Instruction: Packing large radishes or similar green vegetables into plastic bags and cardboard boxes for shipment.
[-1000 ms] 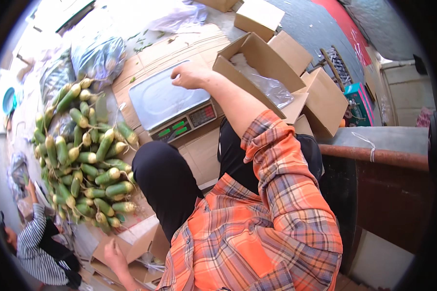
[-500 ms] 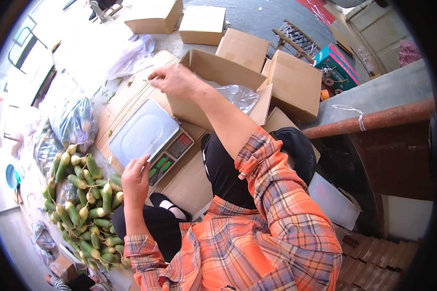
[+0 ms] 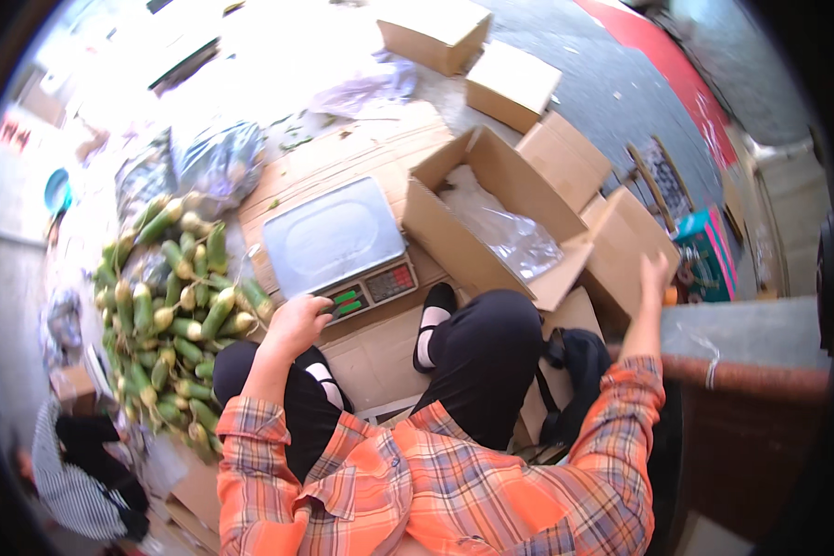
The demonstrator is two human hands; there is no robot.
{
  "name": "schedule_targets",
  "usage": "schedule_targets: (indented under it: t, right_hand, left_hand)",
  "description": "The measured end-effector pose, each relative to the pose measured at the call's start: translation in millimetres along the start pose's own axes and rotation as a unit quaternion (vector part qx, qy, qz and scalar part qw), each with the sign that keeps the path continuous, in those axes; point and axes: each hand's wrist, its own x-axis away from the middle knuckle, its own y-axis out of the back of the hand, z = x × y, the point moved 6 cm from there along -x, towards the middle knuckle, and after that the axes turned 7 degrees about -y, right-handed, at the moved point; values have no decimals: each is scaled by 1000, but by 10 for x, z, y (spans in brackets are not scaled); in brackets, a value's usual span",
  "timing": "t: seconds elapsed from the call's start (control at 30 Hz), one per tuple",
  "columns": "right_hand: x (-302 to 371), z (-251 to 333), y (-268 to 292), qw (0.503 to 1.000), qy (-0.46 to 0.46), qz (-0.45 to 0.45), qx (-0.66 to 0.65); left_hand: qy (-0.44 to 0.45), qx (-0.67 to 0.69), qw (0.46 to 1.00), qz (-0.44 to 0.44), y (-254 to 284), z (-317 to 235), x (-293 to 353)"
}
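Note:
A flat-topped digital scale [image 3: 329, 236] lies on flattened cardboard in front of me, its pan bare and its green-lit panel facing me. At the scale's near left corner, my left hand [image 3: 296, 326] is closed with curled fingers; whatever it may hold is hidden. My right hand [image 3: 653, 276] is stretched far to the right, beside a closed carton [image 3: 612, 250] and close to an orange round thing [image 3: 671, 296]. Its fingers look extended and slightly blurred, with nothing visible in them. Between my hands stands an open carton [image 3: 449, 227] with a clear plastic liner [image 3: 505, 227] inside.
A heap of green radishes [image 3: 171, 320] lies to my left, with filled plastic bags [image 3: 215, 167] behind it. More cartons [image 3: 510, 83] stand farther off. At right are a teal box [image 3: 706, 259], a small chair [image 3: 660, 181] and a ledge with a reddish pipe [image 3: 751, 378]. A person [image 3: 83, 473] is at lower left.
My right hand has swung from above the space between scale and open carton to the far right. My left hand stays by the scale, its fingers more curled. The whole view has shifted.

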Motion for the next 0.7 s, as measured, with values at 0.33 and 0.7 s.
schedule_targets:
  t: [0.33,0.7]
  right_hand:
    - [301,-1286,-302,929,-277,92,-229]
    - [-29,70,359,937,-57,215,-270]
  left_hand:
    - [43,-24,998,45,-110,60,78]
    - [32,2,999,42,-110,-14,35]
